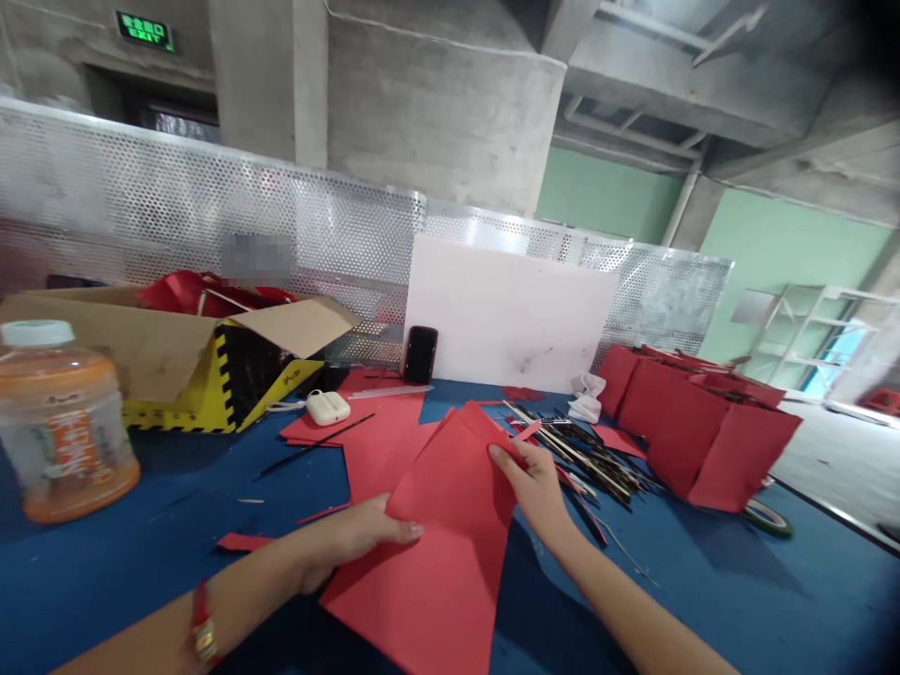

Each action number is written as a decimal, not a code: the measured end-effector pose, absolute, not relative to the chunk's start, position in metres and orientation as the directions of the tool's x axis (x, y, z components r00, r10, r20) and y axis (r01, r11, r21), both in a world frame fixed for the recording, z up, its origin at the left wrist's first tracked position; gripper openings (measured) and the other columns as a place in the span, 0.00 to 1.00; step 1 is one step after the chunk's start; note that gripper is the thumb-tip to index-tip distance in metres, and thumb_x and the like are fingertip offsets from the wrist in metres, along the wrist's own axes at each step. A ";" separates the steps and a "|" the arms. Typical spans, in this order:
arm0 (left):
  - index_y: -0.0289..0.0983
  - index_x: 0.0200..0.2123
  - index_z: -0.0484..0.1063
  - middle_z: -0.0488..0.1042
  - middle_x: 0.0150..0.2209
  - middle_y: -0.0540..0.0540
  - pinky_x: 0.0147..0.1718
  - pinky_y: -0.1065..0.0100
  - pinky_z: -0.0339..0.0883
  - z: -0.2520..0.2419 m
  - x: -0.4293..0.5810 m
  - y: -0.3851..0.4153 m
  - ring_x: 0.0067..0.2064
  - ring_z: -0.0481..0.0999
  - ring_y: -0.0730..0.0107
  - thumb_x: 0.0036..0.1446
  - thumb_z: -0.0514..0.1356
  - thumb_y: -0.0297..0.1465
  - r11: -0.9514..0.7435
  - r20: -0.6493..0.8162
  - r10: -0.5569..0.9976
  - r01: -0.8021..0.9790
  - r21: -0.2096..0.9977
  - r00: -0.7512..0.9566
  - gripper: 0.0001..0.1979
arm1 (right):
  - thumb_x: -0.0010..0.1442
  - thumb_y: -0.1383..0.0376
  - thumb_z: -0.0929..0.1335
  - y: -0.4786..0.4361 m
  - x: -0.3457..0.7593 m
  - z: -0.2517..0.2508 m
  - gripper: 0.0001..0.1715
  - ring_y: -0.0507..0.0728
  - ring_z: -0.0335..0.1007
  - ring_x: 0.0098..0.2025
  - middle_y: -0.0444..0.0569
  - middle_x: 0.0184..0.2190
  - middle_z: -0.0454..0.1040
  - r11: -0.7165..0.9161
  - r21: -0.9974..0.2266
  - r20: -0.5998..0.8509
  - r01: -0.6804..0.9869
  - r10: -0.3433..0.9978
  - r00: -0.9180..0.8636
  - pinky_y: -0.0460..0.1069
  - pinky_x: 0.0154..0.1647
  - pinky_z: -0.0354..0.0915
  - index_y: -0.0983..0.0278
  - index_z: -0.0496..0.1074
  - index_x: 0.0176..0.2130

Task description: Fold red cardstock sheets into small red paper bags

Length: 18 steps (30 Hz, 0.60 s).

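A folded red paper piece [450, 525] is held up at the bottom centre, its upper end narrowing to overlapping flaps. My left hand [362, 534] grips its left edge, thumb on the front face and fingers behind. At the upper right edge, my right hand [531, 478] pinches the paper between thumb and fingers, with a small red strip [527, 432] sticking out beside it. Behind the held piece, flat red sheets [383, 441] lie on the blue table [189, 478].
Thin black and pale sticks [597, 459] lie right of centre. Red paper bags [703, 427] and green tape [768, 518] are at the right. At the left stand a bottle [67, 431] and an open box [161, 347]. A phone [420, 354] leans on a white board [506, 309].
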State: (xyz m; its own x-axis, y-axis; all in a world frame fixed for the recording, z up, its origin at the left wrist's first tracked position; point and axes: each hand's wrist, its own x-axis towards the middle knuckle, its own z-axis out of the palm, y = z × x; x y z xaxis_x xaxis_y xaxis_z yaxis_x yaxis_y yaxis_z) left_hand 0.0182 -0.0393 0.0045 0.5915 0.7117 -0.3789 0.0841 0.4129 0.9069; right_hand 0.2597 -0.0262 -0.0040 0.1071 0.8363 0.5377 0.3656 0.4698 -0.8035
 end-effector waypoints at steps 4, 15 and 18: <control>0.36 0.46 0.74 0.82 0.38 0.42 0.45 0.57 0.72 0.005 0.018 -0.039 0.46 0.80 0.48 0.44 0.71 0.36 0.436 -0.406 0.700 0.098 0.894 0.588 0.24 | 0.55 0.51 0.68 -0.022 0.263 -0.004 0.22 0.50 0.55 0.21 0.42 0.17 0.64 0.431 -0.844 0.486 0.320 0.866 0.115 0.46 0.21 0.52 0.66 0.71 0.22; 0.38 0.43 0.76 0.82 0.38 0.43 0.44 0.58 0.72 0.010 0.018 -0.044 0.46 0.79 0.50 0.44 0.71 0.36 0.423 -0.393 0.699 0.098 0.901 0.597 0.21 | 0.57 0.60 0.68 -0.026 0.263 -0.003 0.10 0.58 0.72 0.33 0.48 0.30 0.78 0.554 -0.682 0.662 0.478 0.745 0.081 0.50 0.37 0.67 0.63 0.77 0.32; 0.38 0.44 0.76 0.82 0.38 0.44 0.46 0.58 0.71 0.009 0.018 -0.044 0.46 0.79 0.50 0.45 0.70 0.35 0.410 -0.367 0.693 0.080 0.909 0.621 0.21 | 0.61 0.65 0.65 -0.029 0.263 -0.006 0.13 0.59 0.74 0.41 0.50 0.38 0.79 0.617 -0.513 0.741 0.597 0.670 -0.056 0.53 0.44 0.68 0.60 0.78 0.41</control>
